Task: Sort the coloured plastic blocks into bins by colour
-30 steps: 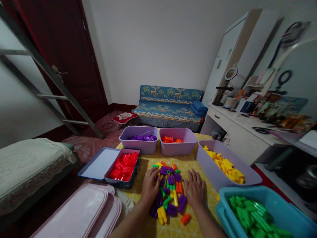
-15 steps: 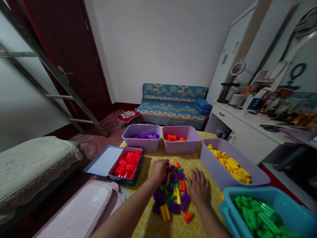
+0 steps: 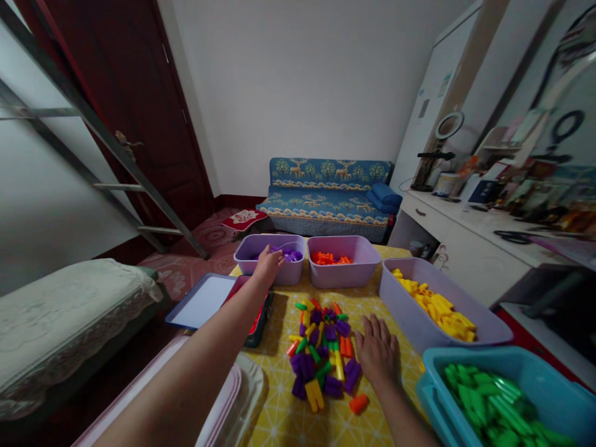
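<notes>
A heap of mixed plastic pieces [image 3: 321, 347] in purple, yellow, green and orange lies on the yellow tablecloth [image 3: 279, 410]. My left hand [image 3: 269, 262] reaches out over the rim of the lilac bin of purple pieces [image 3: 251, 250]; its fingers curl down into the bin and what they hold is hidden. My right hand [image 3: 378, 352] lies flat with fingers spread at the right edge of the heap. A single orange piece [image 3: 358, 403] sits near my right wrist.
A lilac bin of orange pieces [image 3: 344, 259], a long lilac bin of yellow pieces [image 3: 433, 310], a teal bin of green pieces [image 3: 488, 403] and a dark tin of red pieces [image 3: 261, 316] ring the heap. Pink lids [image 3: 223, 403] lie at front left.
My left hand has left the heap and moved forward and left to the purple bin. My right hand has stayed at the heap's right edge.
</notes>
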`<state>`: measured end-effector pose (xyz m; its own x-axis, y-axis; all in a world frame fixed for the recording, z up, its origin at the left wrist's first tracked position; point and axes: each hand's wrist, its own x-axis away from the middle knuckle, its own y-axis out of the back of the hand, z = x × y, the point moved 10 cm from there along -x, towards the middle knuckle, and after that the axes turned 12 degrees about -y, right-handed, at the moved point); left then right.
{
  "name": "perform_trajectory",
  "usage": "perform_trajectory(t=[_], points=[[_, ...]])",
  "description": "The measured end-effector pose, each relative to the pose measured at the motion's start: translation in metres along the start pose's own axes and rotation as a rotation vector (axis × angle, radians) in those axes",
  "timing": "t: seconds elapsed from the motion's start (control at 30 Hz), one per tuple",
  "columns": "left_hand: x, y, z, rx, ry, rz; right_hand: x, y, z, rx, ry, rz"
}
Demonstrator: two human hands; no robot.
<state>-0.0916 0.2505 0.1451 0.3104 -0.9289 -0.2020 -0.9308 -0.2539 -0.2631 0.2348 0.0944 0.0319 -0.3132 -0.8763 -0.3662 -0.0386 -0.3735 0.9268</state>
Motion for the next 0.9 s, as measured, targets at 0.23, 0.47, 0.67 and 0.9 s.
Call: perform_trajectory(t=[0.23, 0.47, 0.67, 0.9], points=[[0.113, 0.006, 0.038, -0.275, -0.117, 0.195, 0.0, -0.001, -0.001, 0.008, -0.016, -0.009], [0.241, 0.01, 0.056, -0.754, -0.377, 0.277, 0.001, 0.004, -0.001, -0.014, -0.029, 0.016], [0.274, -0.019, 0.063, -0.865, -0.478, 0.607, 0.001, 0.005, -0.001, -0.019, -0.026, 0.02], [0.246, -0.027, 0.07, -0.658, -0.476, 0.431, 0.0, 0.005, -0.001, -0.011, -0.053, 0.048]])
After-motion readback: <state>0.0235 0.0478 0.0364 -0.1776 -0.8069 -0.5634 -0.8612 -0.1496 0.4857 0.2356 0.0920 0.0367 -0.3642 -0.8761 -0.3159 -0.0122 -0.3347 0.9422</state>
